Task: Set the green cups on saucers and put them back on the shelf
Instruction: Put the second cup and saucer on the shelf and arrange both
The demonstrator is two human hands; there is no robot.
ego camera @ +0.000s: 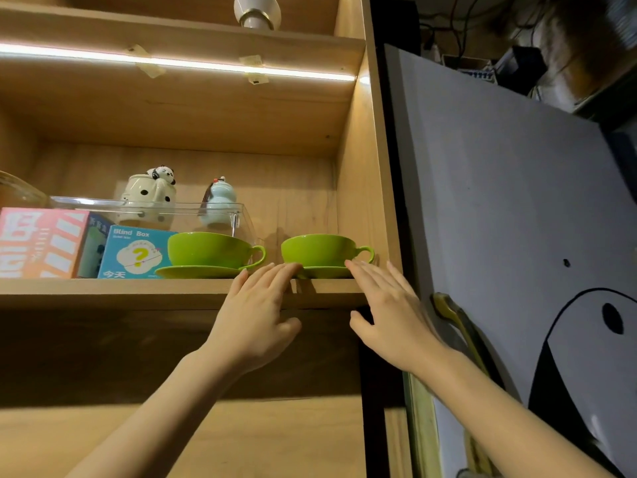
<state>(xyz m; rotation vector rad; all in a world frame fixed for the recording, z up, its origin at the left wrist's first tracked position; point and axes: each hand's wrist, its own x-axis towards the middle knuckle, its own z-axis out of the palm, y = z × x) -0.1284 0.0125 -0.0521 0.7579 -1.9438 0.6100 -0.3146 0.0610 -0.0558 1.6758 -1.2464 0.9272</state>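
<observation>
Two green cups stand on green saucers at the front edge of the wooden shelf. The left cup rests on its saucer, handle pointing right. The right cup sits on a saucer near the shelf's right wall. My left hand is spread, its fingertips touching the left rim of the right saucer. My right hand is spread too, fingertips at that saucer's right rim below the handle. Neither hand grips anything.
Behind the left cup lie a blue "Blind Box" carton, a pink box and a clear tray holding a panda mug and a pale blue jar. A grey panel stands right of the cabinet.
</observation>
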